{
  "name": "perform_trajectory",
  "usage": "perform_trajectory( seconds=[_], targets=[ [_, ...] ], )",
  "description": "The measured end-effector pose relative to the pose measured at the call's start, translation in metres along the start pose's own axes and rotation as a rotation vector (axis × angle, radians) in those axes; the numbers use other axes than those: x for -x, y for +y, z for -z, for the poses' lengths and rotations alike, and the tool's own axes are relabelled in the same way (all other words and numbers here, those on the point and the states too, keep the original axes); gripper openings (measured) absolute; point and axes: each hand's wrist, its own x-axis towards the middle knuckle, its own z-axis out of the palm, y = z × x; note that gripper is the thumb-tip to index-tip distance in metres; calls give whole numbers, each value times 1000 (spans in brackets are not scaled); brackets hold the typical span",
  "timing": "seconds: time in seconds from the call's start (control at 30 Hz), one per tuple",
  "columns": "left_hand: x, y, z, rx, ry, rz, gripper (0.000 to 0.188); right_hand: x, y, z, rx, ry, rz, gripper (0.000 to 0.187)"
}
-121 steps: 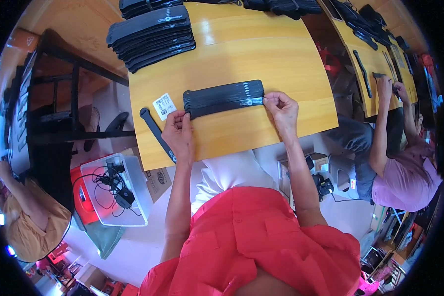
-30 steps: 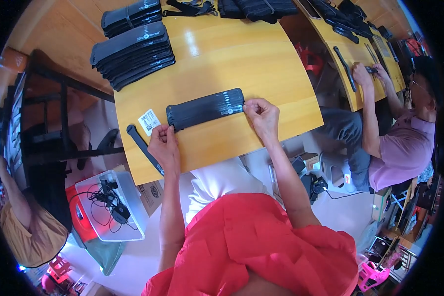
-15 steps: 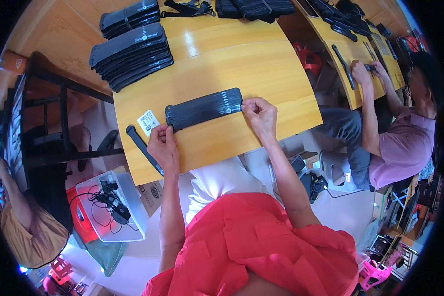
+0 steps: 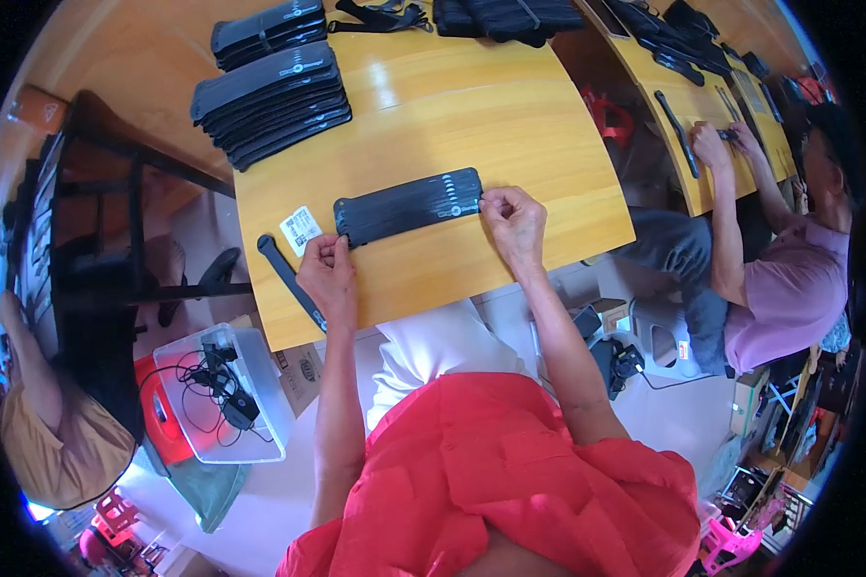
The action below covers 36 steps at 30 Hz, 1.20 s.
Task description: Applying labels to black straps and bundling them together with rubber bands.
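Observation:
On the wooden table in front of me lies a flat, fanned bundle of black straps (image 4: 404, 207), with pale printed marks toward its right end. My left hand (image 4: 329, 279) pinches the bundle's near left corner between thumb and fingertips. At the opposite end, my right hand (image 4: 516, 229) grips the right edge with thumb and forefinger. A white printed label (image 4: 300, 229) lies just left of the bundle. A single black strap (image 4: 291, 281) lies slantwise near the table's left edge, beside my left hand.
Tall piles of similar black straps (image 4: 274, 101) stand at the table's far left, and more black bundles (image 4: 505, 17) at the back. At right, a co-worker in a pink shirt (image 4: 779, 279) handles a small black piece. A clear bin (image 4: 260, 423) with cables sits on the floor.
The whole view has shifted slightly, so the table appears a little further right. Both my hands keep their hold on the bundle's ends, and the bundle looks about the same.

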Motion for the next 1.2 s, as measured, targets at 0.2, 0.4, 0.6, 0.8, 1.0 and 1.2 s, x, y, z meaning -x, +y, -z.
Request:
perform_trajectory(
  seconds=[0.2, 0.4, 0.6, 0.8, 1.0, 1.2],
  targets=[
    [-3, -5, -1, -1, 15, 5, 7, -1, -3, 0, 27, -4, 19, 6],
    [-6, -7, 0, -56, 8, -2, 7, 0, 0, -2, -2, 1, 29, 5],
    [-7, -5, 0, -117, 12, -10, 6, -1, 2, -3, 11, 5, 47, 6],
    [-9, -9, 0, -159, 6, -27, 6, 0, 2, -1, 31, -2, 42, 6],
    [-9, -8, -1, -181, 0, -14, 5, -1, 0, 0, 40, -13, 26, 7],
    [-11, -14, -1, -232, 36, -133, 4, -3, 1, -4, 40, -6, 1, 6]
  ],
)
